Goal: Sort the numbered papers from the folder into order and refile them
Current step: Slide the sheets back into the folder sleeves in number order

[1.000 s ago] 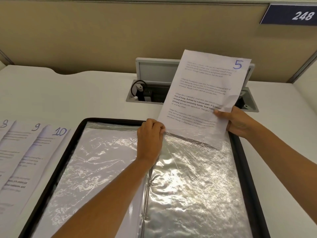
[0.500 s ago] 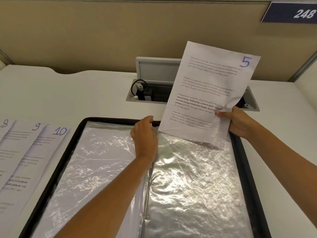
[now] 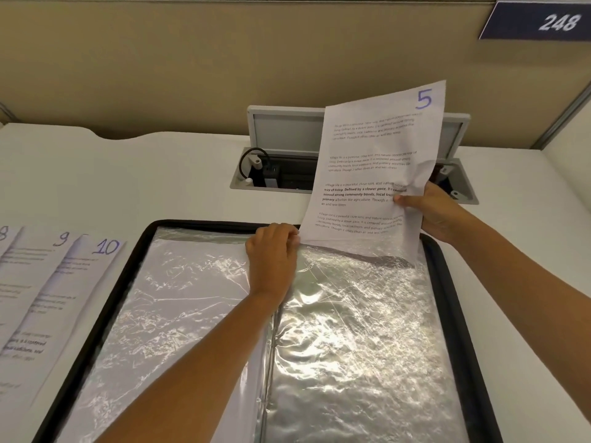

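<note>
A black folder (image 3: pixel 121 282) lies open on the white desk, its clear plastic sleeves (image 3: pixel 351 330) spread across both halves. My right hand (image 3: pixel 428 212) grips the right edge of the paper numbered 5 (image 3: pixel 371 174), which stands nearly upright with its bottom edge inside the top of the right sleeve. My left hand (image 3: pixel 271 254) pinches the sleeve's top left corner beside the paper's lower left corner. Papers numbered 8 (image 3: pixel 4 241), 9 (image 3: pixel 35 260) and 10 (image 3: pixel 76 282) lie overlapped on the desk at the left.
Behind the folder an open cable box (image 3: pixel 281 174) with a raised grey lid (image 3: pixel 287 129) is set into the desk (image 3: pixel 160 174). A beige partition (image 3: pixel 256 59) with a blue sign reading 248 (image 3: pixel 540 22) rises at the back.
The paper numbered 5 has tilted more upright and its bottom edge has slipped into the sleeve's mouth. My left hand has returned to the sleeve's top corner and pinches it.
</note>
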